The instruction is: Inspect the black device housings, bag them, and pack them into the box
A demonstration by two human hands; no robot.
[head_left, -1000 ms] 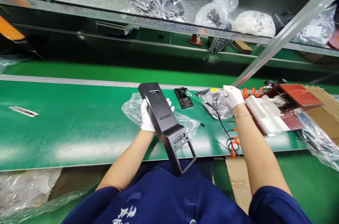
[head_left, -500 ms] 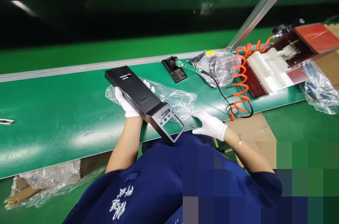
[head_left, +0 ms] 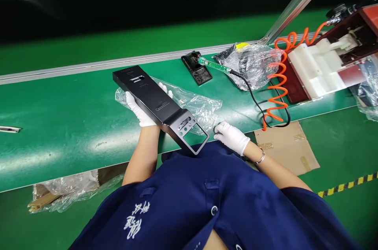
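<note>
My left hand (head_left: 138, 110), in a white glove, grips a long black housing (head_left: 150, 96) from underneath, its fingertips showing past the far side. The housing lies tilted over the bench, its near end bent, with a rectangular window and several small holes. Beneath it is a clear plastic bag (head_left: 203, 108), spread on the green bench. My right hand (head_left: 232, 136), gloved too, is at the bench's near edge, just right of the windowed end and apart from it. Its fingers are curled together around a small thin black piece (head_left: 216, 128), mostly hidden.
A soldering iron (head_left: 217, 65) with a green handle rests on a black holder (head_left: 202, 75). Beyond its cord lie a bagged part (head_left: 251, 69) and an orange coiled air hose (head_left: 277, 96). A red fixture with white blocks (head_left: 319, 67) stands at the right.
My right hand's fingers have closed on the small black piece that lay at the bench edge. The left hand keeps hold of the housing. The view has tipped downward.
</note>
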